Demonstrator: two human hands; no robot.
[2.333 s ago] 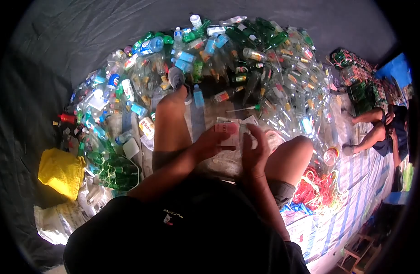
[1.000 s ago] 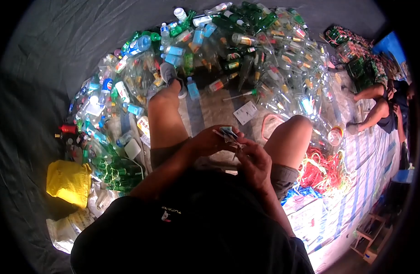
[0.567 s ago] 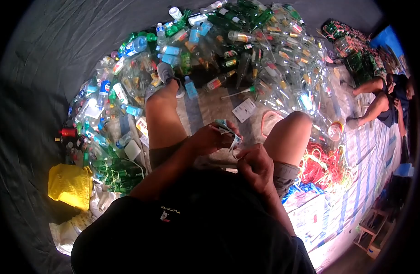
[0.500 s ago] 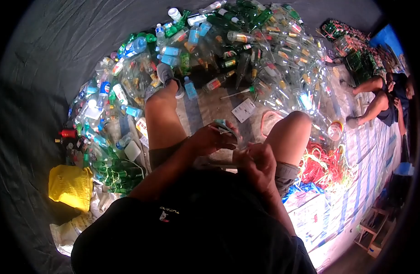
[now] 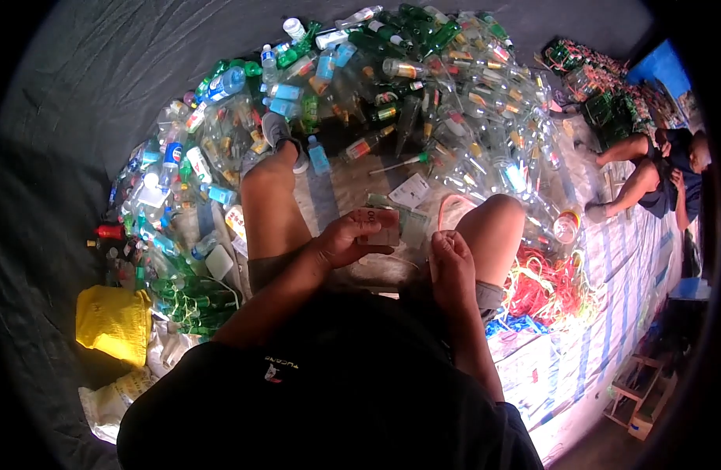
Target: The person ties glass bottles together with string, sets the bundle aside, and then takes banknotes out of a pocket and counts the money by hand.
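My left hand [image 5: 346, 241] is closed on banknotes, its thumb on top of a reddish note [image 5: 381, 225]. A pale green note [image 5: 411, 225] shows behind and to the right of it. To the right, my right hand [image 5: 453, 257] is closed, its fingertips pinched near the end of a pink strip [image 5: 444, 208]; whether it grips the strip or something else is unclear. A white printed card [image 5: 408, 190] lies on the striped sheet beyond the notes.
A large heap of bottles [image 5: 486, 102] curves around the front. A yellow sack [image 5: 113, 323] stands at left. Tangled red strips [image 5: 542, 288] lie beside my right knee. Another person [image 5: 650, 168] sits at far right, near a wooden stool [image 5: 638, 384].
The notes, folded in my left hand just before, now show flat with the reddish one on top. My right hand has moved slightly up and away from them. The view has shifted a little.
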